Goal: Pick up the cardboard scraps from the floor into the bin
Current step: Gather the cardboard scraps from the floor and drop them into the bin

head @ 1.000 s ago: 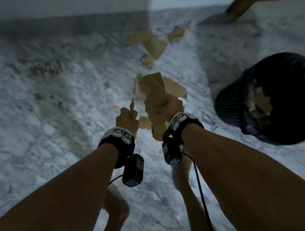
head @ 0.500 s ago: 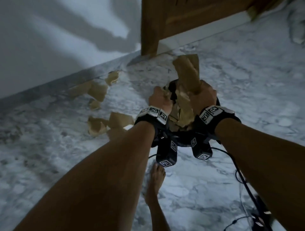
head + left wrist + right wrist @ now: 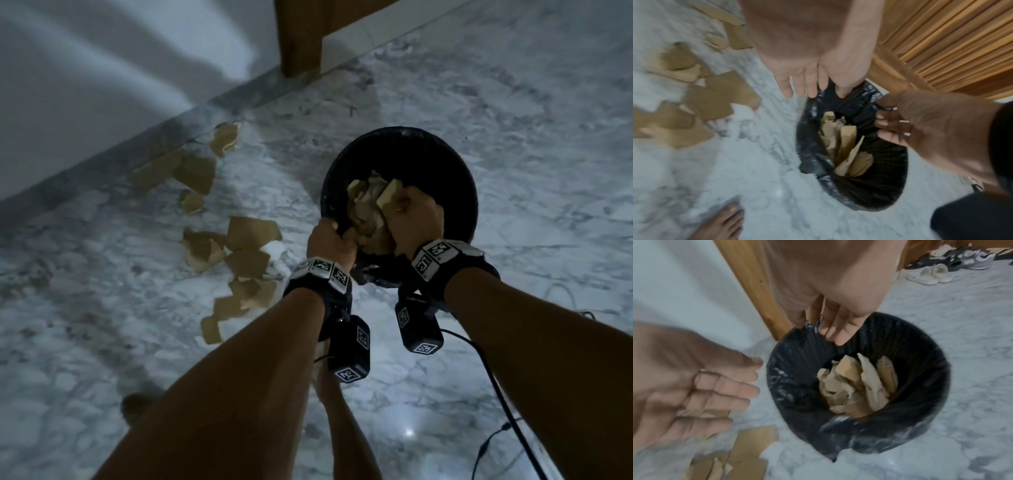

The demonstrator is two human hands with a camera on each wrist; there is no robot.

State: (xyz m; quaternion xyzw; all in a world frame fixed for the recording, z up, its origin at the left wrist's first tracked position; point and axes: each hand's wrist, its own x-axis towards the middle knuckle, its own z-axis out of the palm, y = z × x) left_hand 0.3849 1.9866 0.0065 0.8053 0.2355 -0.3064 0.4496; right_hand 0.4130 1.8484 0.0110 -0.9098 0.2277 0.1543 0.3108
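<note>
Both hands hang over the black bin [image 3: 402,133], which stands on the marble floor [image 3: 513,171] near a wooden door frame [image 3: 298,34]. The left hand [image 3: 807,73] is at the bin's near-left rim and the right hand [image 3: 834,313] is over its mouth. The head camera shows only the backs of the hands, so the fingers are hidden there. Both wrist cameras show them plainly: the fingers [image 3: 840,335] of the right hand are straight and slightly spread, pointing down into the bin and holding nothing. Those of the left are also straight, apart and empty (its fingertips lie just at the bag-lined rim). Inside the bin a heap of cardboard scraps [image 3: 855,382] stands mostly on edge against the black liner. More cardboard scraps on the floor [image 3: 250,233] lie in a loose trail to the left of the bin, running up to the foot of the white wall [image 3: 102,68]. A bare foot [image 3: 721,224] stands on the marble near the bin, and some sandals [image 3: 929,274] sit well apart beyond it.
</note>
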